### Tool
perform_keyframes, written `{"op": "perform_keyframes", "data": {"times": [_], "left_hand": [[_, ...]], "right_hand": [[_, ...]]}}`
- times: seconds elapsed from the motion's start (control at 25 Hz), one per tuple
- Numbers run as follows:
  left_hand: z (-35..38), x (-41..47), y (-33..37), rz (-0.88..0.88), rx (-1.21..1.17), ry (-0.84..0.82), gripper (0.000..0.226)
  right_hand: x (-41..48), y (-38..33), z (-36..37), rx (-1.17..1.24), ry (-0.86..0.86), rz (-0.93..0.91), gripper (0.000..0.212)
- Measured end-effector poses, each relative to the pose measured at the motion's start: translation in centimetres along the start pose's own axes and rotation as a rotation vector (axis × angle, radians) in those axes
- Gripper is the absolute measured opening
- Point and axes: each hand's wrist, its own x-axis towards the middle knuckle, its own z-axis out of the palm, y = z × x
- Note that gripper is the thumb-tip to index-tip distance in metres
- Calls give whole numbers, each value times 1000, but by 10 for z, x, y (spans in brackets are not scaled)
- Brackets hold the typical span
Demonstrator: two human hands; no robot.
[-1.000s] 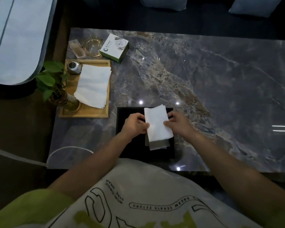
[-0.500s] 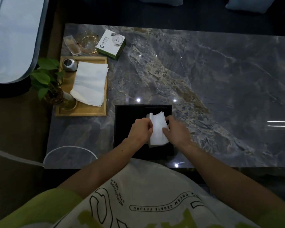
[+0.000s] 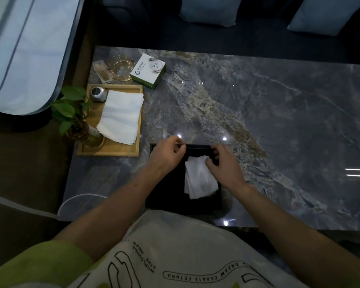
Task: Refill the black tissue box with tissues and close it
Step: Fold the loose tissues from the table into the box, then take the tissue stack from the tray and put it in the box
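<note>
The black tissue box (image 3: 166, 194) lies flat on the marble table (image 3: 279, 121) at its near edge. A white tissue (image 3: 200, 179) sticks out of the box's top, right of centre. My left hand (image 3: 166, 155) is at the box's far left corner, with thumb and forefinger pinching its far edge. My right hand (image 3: 223, 164) is at the far right, its fingers curled over the same far edge and its thumb beside the tissue. Whether the box is fully closed is not clear in the dark.
A wooden tray (image 3: 112, 151) to the left holds a stack of loose tissues (image 3: 121, 117), a small metal jar (image 3: 98, 93) and a potted plant (image 3: 75, 121). Behind it stand a glass ashtray (image 3: 121, 67) and a white and green carton (image 3: 148, 70).
Both hands let go of the tissue and moved forward to the box's far edge. The tissue now lies lower, against the box top.
</note>
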Motion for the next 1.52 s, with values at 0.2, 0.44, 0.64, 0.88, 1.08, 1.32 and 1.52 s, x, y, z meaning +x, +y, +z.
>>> {"op": "perform_keyframes", "data": {"times": [0.2,0.44,0.64,0.88,1.08,1.32,1.52], "left_hand": [[-51,17,-25,8,57,206,32],[-90,28,-58,50,391,249,50],[-111,37,-82,1,481,212,46],[-121,54,-106,-68,541,159,46],[-126,81,-122,-228,424,91,53],[-127,120,-120,-396,121,171,63],[-130,132,-126,-554,-136,176,76]], "right_hand": [[52,-47,-6,-117,-104,-186,52],[105,-105,12,-465,-75,-488,49],[134,-146,33,-734,-150,-640,40],[159,-177,63,-806,-277,-676,46],[183,-193,89,-821,-323,-666,41],[206,-193,119,-747,-302,-526,47],[215,-185,146,-278,-233,-144,59]]}}
